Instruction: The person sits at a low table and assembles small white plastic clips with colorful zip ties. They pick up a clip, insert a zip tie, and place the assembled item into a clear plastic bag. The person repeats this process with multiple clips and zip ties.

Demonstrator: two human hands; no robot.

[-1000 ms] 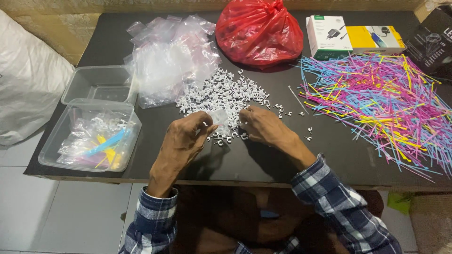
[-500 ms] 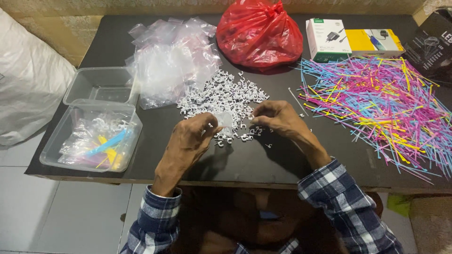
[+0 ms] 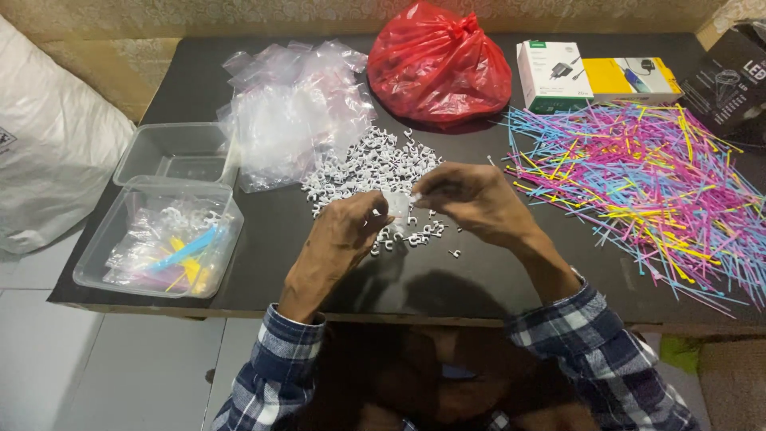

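My left hand (image 3: 345,233) holds a small clear bag (image 3: 396,204) pinched upright just above the black table (image 3: 447,279). My right hand (image 3: 472,199) is beside it, fingertips closed on a small white clip at the bag's top edge. A pile of white plastic cable clips (image 3: 369,166) lies right behind and under both hands, with several loose ones near my wrists. Both sleeves are blue plaid.
A heap of clear bags (image 3: 291,112) and a tied red bag (image 3: 437,64) sit at the back. Two clear tubs (image 3: 171,156) stand at the left, the nearer one holding filled bags. Coloured cable ties (image 3: 654,183) cover the right side, behind them boxes (image 3: 594,76).
My right hand lifted off the clip pile and came up to the bag held in my left hand. The left hand rose slightly and tilted the bag toward it.
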